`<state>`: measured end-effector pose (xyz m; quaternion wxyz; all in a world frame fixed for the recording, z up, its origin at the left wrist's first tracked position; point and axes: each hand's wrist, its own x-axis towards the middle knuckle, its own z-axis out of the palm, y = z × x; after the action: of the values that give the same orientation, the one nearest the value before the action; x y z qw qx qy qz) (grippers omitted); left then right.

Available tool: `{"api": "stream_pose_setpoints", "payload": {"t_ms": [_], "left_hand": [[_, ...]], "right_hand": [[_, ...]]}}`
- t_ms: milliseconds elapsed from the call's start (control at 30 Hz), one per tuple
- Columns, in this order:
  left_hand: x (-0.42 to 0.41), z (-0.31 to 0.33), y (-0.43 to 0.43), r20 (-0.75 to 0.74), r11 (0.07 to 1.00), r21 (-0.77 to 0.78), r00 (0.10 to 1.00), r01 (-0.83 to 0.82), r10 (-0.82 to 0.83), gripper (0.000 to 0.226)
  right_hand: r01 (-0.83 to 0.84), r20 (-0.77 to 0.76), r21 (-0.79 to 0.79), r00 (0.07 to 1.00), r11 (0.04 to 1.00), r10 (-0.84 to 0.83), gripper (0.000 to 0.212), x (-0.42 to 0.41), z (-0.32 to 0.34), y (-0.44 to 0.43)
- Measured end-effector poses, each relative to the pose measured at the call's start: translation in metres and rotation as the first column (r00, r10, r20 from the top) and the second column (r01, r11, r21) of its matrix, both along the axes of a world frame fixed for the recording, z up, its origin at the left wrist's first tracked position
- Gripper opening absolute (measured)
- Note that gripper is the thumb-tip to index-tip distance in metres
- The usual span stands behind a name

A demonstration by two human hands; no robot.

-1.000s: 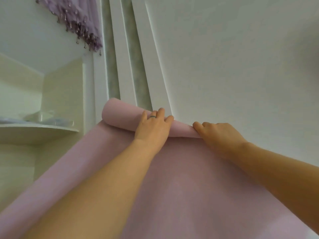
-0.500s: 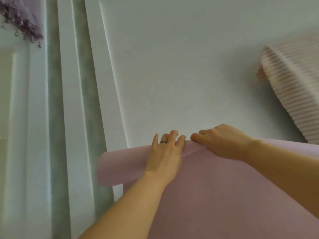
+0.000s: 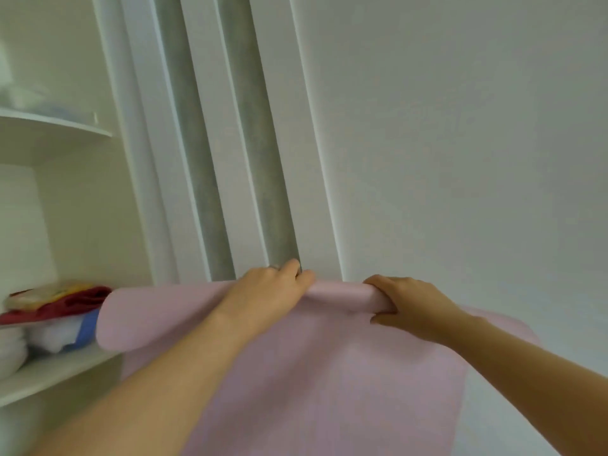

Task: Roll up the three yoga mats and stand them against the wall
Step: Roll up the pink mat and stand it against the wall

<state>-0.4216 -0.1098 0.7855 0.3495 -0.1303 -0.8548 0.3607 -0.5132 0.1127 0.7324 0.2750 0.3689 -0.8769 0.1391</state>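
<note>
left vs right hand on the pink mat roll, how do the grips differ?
Left hand lies over the top of the pink mat's rolled end, fingers curled over its far side; right hand wraps it, thumb underneath on the near side. Left hand wears a ring; right hand shows none. Both hold the same roll, knuckles up.

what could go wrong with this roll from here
1. The left hand and right hand both grip the pink mat at the roll's middle and right. Its free left end looks fatter, so the roll may turn into a cone.
2. That left end lies close to the shelf with folded cloths and might catch there.
</note>
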Motion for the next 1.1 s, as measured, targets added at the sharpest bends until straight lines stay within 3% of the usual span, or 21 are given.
{"api": "stream_pose_setpoints", "payload": {"t_ms": [100, 200, 267, 400, 467, 567, 633, 733, 833, 900, 1033, 1100], "left_hand": [[0.015, 0.004, -0.033, 0.128, 0.999, 0.036, 0.992, -0.011, 0.006, 0.054], [0.029, 0.017, -0.053, 0.116, 1.000, -0.012, 0.993, 0.004, -0.002, 0.044], [0.032, 0.027, -0.067, 0.083, 0.998, -0.033, 0.996, 0.046, -0.043, 0.028], [0.037, 0.034, -0.065, -0.106, 0.997, -0.081, 0.994, -0.005, -0.004, 0.033], [0.046, 0.031, -0.040, -0.197, 0.995, -0.029, 0.976, -0.098, 0.090, 0.040], [0.053, 0.031, -0.009, -0.098, 0.952, 0.191, 0.960, -0.239, 0.261, 0.058], [0.052, 0.042, -0.005, -0.056, 0.919, 0.299, 0.956, -0.259, 0.287, 0.050], [0.050, 0.057, -0.018, -0.101, 0.952, 0.270, 0.979, -0.144, 0.177, 0.036], [0.053, 0.066, -0.026, -0.078, 0.997, 0.029, 0.994, -0.077, 0.079, 0.037], [0.051, 0.067, -0.037, -0.093, 0.997, -0.077, 0.995, 0.025, -0.032, 0.020], [0.054, 0.067, -0.049, -0.083, 0.979, -0.126, 0.981, 0.163, -0.174, 0.035], [0.052, 0.067, -0.051, -0.082, 0.972, -0.109, 0.973, 0.206, -0.216, 0.037]], "right_hand": [[0.025, -0.112, 0.045, 0.994, 0.999, -0.020, 0.031, 0.002, -0.001, -0.022], [0.038, -0.313, 0.128, 0.950, 0.991, 0.004, 0.026, 0.007, 0.019, -0.035], [0.042, -0.368, 0.191, 0.929, 0.981, 0.032, 0.026, 0.013, 0.037, -0.040], [0.028, -0.328, 0.245, 0.943, 0.969, 0.055, 0.024, 0.025, 0.070, -0.048], [0.003, -0.279, 0.259, 0.958, 0.966, 0.072, 0.024, 0.031, 0.081, -0.051], [-0.082, -0.159, 0.268, 0.979, 0.960, 0.128, 0.024, 0.044, 0.094, -0.055], [-0.141, -0.071, 0.260, 0.984, 0.955, 0.165, 0.025, 0.052, 0.102, -0.055], [-0.158, -0.076, 0.293, 0.979, 0.943, 0.188, 0.029, 0.055, 0.110, -0.052], [-0.127, -0.184, 0.393, 0.960, 0.911, 0.213, 0.039, 0.058, 0.112, -0.046], [-0.108, -0.248, 0.442, 0.939, 0.890, 0.237, 0.046, 0.061, 0.113, -0.042], [-0.103, -0.276, 0.453, 0.928, 0.885, 0.249, 0.053, 0.066, 0.113, -0.043], [-0.042, -0.275, 0.403, 0.947, 0.914, 0.164, 0.048, 0.067, 0.111, -0.049]]}}
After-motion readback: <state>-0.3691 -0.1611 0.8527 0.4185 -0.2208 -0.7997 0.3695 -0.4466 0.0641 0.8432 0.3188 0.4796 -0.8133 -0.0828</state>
